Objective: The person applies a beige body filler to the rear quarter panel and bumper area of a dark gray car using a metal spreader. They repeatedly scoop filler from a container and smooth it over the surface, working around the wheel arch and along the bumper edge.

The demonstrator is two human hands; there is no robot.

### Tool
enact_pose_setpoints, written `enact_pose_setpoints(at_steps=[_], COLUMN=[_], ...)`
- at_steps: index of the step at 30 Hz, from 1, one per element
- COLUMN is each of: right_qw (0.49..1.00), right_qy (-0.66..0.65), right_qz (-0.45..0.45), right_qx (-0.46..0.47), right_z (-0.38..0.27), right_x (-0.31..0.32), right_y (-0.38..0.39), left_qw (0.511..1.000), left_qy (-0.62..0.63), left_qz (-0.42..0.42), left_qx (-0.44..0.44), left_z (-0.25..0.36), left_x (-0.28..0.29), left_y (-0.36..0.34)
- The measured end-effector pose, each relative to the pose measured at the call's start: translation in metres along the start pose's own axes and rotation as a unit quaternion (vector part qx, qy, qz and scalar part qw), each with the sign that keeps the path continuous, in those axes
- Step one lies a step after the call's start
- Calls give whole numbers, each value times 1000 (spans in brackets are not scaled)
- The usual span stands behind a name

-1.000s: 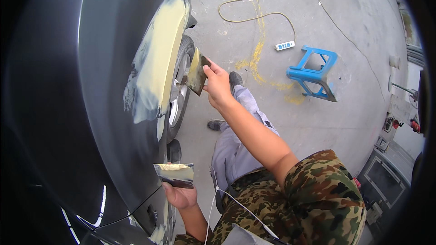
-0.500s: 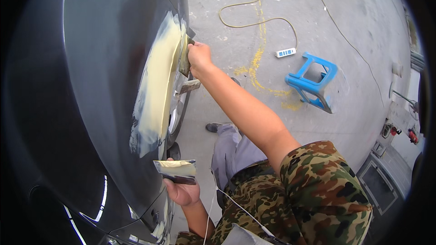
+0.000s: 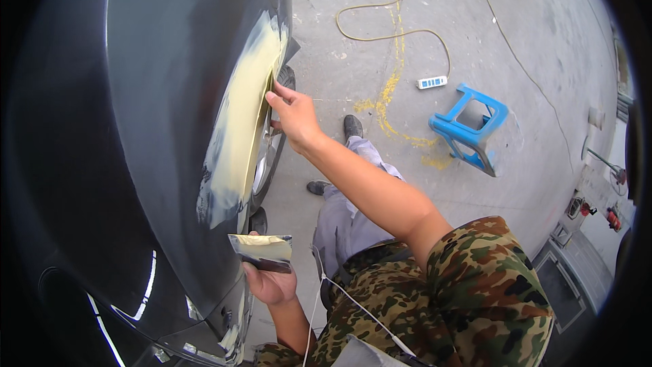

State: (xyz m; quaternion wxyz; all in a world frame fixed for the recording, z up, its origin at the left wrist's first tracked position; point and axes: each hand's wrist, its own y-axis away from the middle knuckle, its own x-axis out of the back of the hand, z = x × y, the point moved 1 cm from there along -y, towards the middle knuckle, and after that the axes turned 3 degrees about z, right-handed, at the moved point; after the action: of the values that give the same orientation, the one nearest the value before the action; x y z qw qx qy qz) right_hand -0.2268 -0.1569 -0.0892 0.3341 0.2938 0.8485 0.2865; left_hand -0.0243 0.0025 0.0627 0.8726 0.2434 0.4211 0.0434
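Observation:
A band of pale yellow filler putty [image 3: 239,119] runs along the edge of a dark grey car body panel [image 3: 159,88], above the wheel arch. My right hand [image 3: 297,117] is at the putty's right edge, thumb and fingers closed on a thin putty spreader [image 3: 270,83] seen nearly edge-on; much of the spreader is hidden. Nearer to me, my left hand [image 3: 270,287] grips a flat rectangular putty plate [image 3: 263,253] from below. Yellow putty lies along the plate's upper edge. The plate is apart from the panel.
The car wheel [image 3: 269,163] shows under the panel. A blue plastic stool [image 3: 468,126] stands on the grey floor to the right. Near it lie a white power strip [image 3: 432,82] and its cord [image 3: 380,39]. A grey cabinet [image 3: 567,285] is at the lower right.
My right hand has moved slightly nearer along the putty edge, and the spreader has turned from showing its face to nearly edge-on. My left hand still holds the plate in about the same place.

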Motion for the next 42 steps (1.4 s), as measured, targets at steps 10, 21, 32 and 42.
enact_pose_setpoints(at_steps=[10,21,32,42], right_qw=[994,987,984,991], right_qy=[-19,-45,-1,-17], right_qz=[107,144,174,133], right_qx=[-28,-59,-36,-25], right_z=[32,-13,13,19], right_x=[55,25,26,20], right_y=[29,-48,-130,-115], left_qw=[999,999,999,999], left_qy=[-20,22,25,10], left_qz=[-28,-29,-19,-35], left_qx=[-3,14,21,34], left_z=[29,36,10,9], left_x=[29,36,-12,-28], left_y=[29,56,19,4])
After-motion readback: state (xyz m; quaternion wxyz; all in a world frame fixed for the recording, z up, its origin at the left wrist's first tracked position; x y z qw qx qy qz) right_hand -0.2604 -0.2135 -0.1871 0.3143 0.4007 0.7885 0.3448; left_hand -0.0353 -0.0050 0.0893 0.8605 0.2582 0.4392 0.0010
